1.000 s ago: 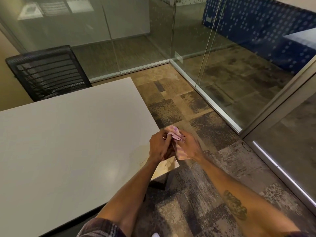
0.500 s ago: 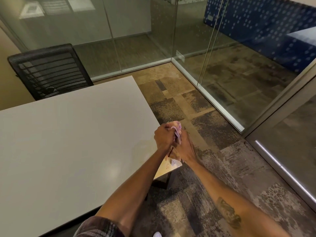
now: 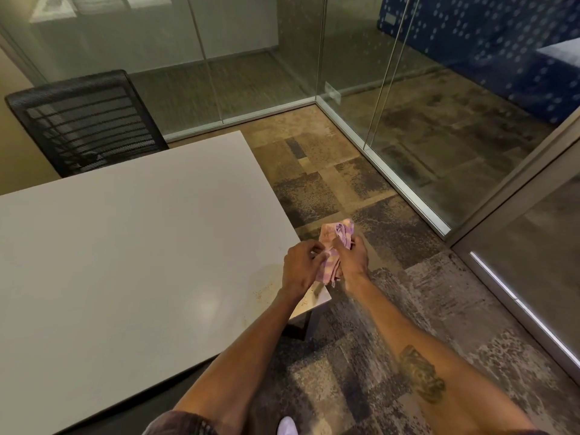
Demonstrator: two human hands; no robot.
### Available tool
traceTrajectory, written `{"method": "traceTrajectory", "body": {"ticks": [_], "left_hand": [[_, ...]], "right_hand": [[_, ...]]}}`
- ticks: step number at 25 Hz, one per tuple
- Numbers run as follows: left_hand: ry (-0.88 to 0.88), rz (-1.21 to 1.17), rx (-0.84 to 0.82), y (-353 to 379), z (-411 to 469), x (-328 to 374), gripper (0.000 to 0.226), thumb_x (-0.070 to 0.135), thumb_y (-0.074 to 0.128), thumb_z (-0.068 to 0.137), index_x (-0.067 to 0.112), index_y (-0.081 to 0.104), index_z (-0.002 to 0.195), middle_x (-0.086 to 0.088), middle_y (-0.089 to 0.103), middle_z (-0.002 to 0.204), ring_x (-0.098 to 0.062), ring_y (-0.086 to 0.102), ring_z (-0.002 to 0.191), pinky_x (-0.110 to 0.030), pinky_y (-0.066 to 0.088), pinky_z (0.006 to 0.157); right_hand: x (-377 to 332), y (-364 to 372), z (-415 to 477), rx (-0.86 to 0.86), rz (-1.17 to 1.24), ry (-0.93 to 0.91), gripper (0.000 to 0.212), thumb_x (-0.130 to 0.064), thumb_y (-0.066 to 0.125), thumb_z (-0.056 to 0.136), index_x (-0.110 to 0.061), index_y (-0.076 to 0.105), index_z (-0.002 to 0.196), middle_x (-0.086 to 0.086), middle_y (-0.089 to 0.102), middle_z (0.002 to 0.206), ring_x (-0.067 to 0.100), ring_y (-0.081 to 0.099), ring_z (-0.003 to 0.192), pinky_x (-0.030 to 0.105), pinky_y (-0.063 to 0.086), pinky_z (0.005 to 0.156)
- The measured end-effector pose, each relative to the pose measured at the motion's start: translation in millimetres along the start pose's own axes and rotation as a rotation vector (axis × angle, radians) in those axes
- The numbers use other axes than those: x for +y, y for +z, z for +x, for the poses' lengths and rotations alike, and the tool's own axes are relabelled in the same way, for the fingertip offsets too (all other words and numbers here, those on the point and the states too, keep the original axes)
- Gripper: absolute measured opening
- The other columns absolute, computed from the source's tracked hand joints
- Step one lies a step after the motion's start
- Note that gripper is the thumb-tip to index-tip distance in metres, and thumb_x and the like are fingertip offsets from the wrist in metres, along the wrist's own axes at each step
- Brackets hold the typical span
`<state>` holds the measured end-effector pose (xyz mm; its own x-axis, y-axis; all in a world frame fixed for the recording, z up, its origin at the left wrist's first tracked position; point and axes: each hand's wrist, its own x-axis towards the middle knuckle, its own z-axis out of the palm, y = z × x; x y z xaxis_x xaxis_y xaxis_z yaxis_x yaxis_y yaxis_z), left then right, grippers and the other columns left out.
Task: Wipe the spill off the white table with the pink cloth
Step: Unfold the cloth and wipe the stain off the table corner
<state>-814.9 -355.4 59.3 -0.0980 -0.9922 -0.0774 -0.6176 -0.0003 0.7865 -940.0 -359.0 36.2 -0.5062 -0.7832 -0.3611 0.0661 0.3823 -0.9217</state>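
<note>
Between the two hands, just past the near right corner of the white table (image 3: 125,246), the pink cloth (image 3: 334,249) is held bunched up in the air. The right hand (image 3: 353,257) is closed around the right side of the cloth, and the fingers of the left hand (image 3: 299,266) pinch its left edge. The cloth does not touch the table surface; its upper end sticks up above both hands. On the table, just beside the left hand, lies the spill (image 3: 266,288), a pale stain with small brown specks near the corner. Behind the table stands a black mesh chair (image 3: 84,120). Patterned carpet (image 3: 376,309) covers the floor, and glass walls (image 3: 361,73) enclose the room.
</note>
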Motion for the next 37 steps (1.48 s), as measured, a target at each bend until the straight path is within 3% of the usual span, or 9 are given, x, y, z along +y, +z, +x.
{"method": "traceTrajectory", "body": {"ticks": [3,5,11,19,23,28,30,34,37], "left_hand": [[0.008,0.023,-0.034,0.3,-1.6,-2.9,0.028,0.029,0.074,0.088,0.015,0.077,0.112,-0.003,0.077,0.111,-0.019,0.073,0.094,-0.033,0.057,0.089],[0.024,0.04,-0.037,-1.1,-0.3,-3.0,0.029,0.028,0.073,0.09,0.014,0.077,0.115,-0.003,0.077,0.113,-0.019,0.072,0.098,-0.035,0.057,0.091],[-0.004,0.064,0.019,1.1,4.7,-10.5,0.021,0.022,0.065,0.096,0.013,0.077,0.111,-0.004,0.078,0.11,-0.019,0.072,0.097,-0.035,0.058,0.092],[-0.179,-0.238,0.061,7.3,12.9,8.3,0.027,0.018,0.062,0.093,0.015,0.079,0.113,-0.007,0.078,0.113,-0.026,0.071,0.104,-0.037,0.056,0.095],[-0.222,-0.329,-0.018,12.4,16.9,11.1,0.045,0.039,0.044,0.102,0.009,0.076,0.106,-0.016,0.075,0.109,-0.032,0.069,0.1,-0.04,0.053,0.088],[-0.296,-0.56,-0.185,5.4,37.7,-1.0,0.059,0.066,0.028,0.101,0.03,0.074,0.111,-0.008,0.072,0.116,-0.028,0.068,0.107,-0.047,0.054,0.1],[-0.248,-0.487,-0.179,0.3,48.7,-11.0,0.054,0.066,0.024,0.101,0.039,0.072,0.101,-0.005,0.073,0.112,-0.027,0.068,0.104,-0.045,0.052,0.097],[-0.135,-0.073,-0.143,-15.2,61.4,-67.2,0.059,0.058,0.022,0.104,0.022,0.068,0.094,-0.009,0.07,0.109,-0.027,0.063,0.099,-0.036,0.042,0.085],[-0.107,0.19,-0.062,-38.0,55.0,-137.1,0.055,0.049,0.03,0.107,0.015,0.067,0.128,-0.012,0.063,0.135,-0.032,0.055,0.127,-0.041,0.041,0.105]], "right_hand": [[-0.5,-1.6,-0.4,-0.056,0.06,-0.006,0.002,-0.016,0.066,0.096,-0.017,0.067,0.096,0.004,0.069,0.085,0.017,0.062,0.065,0.03,0.049,0.056],[-0.2,-5.2,-0.2,-0.082,0.046,-0.018,0.012,-0.011,0.063,0.098,-0.021,0.066,0.092,0.003,0.066,0.079,0.012,0.057,0.058,0.027,0.045,0.053],[-3.8,-8.4,-5.2,-0.214,0.04,-0.041,0.017,-0.002,0.064,0.094,-0.016,0.07,0.101,0.019,0.075,0.1,0.032,0.07,0.081,0.052,0.058,0.079],[-1.3,-9.8,-8.8,-0.117,-0.446,-0.344,0.019,-0.018,0.062,0.092,-0.02,0.073,0.107,0.006,0.075,0.093,0.03,0.068,0.086,0.045,0.055,0.074],[4.0,-9.7,-5.1,-0.308,-0.219,-0.222,0.025,-0.02,0.059,0.097,-0.035,0.067,0.115,-0.002,0.074,0.102,0.024,0.07,0.098,0.04,0.056,0.081],[8.4,-1.3,20.0,-0.212,-0.551,-0.366,0.041,-0.029,0.072,0.091,-0.016,0.062,0.129,0.007,0.067,0.115,0.026,0.063,0.106,0.044,0.054,0.086],[4.0,10.2,30.5,-0.15,-0.633,-0.451,0.031,-0.027,0.069,0.092,-0.017,0.066,0.121,0.005,0.069,0.107,0.027,0.065,0.099,0.04,0.053,0.077],[-1.6,39.3,52.1,-0.039,-0.82,-0.552,0.027,-0.031,0.069,0.091,-0.022,0.07,0.116,0.001,0.072,0.098,0.024,0.065,0.089,0.036,0.05,0.072],[5.5,60.0,73.8,-0.017,-0.934,-0.593,0.027,-0.016,0.067,0.092,-0.014,0.07,0.118,0.01,0.073,0.106,0.031,0.066,0.096,0.037,0.049,0.075]]}}
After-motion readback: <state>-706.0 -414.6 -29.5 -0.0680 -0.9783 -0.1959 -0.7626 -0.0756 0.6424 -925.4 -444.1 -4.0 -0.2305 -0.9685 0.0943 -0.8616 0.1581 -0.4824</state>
